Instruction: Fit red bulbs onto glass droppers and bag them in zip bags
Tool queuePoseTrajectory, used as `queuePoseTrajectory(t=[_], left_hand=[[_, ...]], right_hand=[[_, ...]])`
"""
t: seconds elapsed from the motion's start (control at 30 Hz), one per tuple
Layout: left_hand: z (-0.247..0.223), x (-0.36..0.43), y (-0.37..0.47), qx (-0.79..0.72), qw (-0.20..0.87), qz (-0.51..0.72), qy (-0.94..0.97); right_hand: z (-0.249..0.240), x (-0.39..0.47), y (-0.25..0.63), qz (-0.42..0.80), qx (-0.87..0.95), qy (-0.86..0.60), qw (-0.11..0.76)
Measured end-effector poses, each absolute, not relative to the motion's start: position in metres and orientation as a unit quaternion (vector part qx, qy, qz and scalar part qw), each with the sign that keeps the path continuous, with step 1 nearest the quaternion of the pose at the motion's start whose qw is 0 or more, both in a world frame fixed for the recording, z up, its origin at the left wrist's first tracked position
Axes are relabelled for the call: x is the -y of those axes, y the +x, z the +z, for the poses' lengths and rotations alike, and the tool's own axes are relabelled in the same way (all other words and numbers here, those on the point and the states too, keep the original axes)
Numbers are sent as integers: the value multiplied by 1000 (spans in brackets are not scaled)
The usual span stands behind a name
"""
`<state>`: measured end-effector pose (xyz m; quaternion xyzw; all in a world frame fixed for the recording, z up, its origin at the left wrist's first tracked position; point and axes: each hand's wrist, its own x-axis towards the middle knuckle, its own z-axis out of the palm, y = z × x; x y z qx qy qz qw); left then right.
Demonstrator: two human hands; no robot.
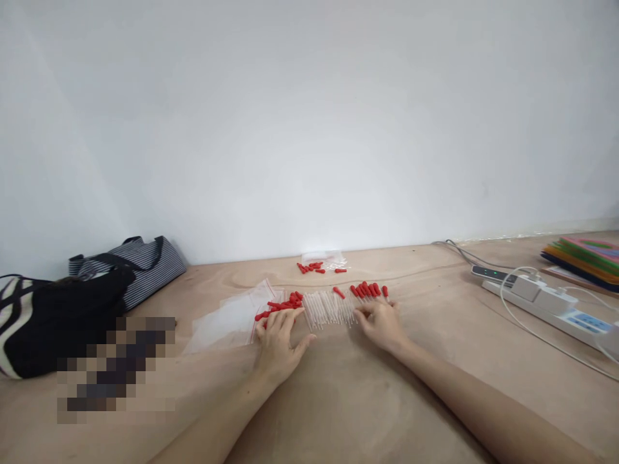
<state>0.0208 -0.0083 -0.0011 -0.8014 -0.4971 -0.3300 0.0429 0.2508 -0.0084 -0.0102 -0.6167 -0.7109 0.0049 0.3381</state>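
Blue label (587,322): unreadable, on white power strip (541,310)
Left hand (281,338): loosely spread at red elongated bulbs (293,298)
Right hand (380,323): curled, hold unclear, beside thin whitish tubes (325,308)

The left hand (283,341) and right hand (380,327) are bare, as are both forearms (464,394), the left bearing one small spot (248,391).

No writing can be read; the print on the power strip's (544,315) blue label (587,321) is too small.
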Motion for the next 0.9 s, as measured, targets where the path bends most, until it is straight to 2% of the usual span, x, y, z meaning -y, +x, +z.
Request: queuePoseTrajectory(t=[0.17,0.4,0.67,0.9], left_hand=[[3,-1,9,548,125,-297,-772],[1,-4,5,563,147,-262,-770],[6,0,6,550,179,-239,-780],[3,0,4,556,191,-241,-773]], right_hand=[[-13,-12,255,-19,622,-720,308],[-14,-25,251,-19,602,-767,221],[-10,-21,246,-28,619,-742,256],[3,-29,238,21,618,-771,151]])
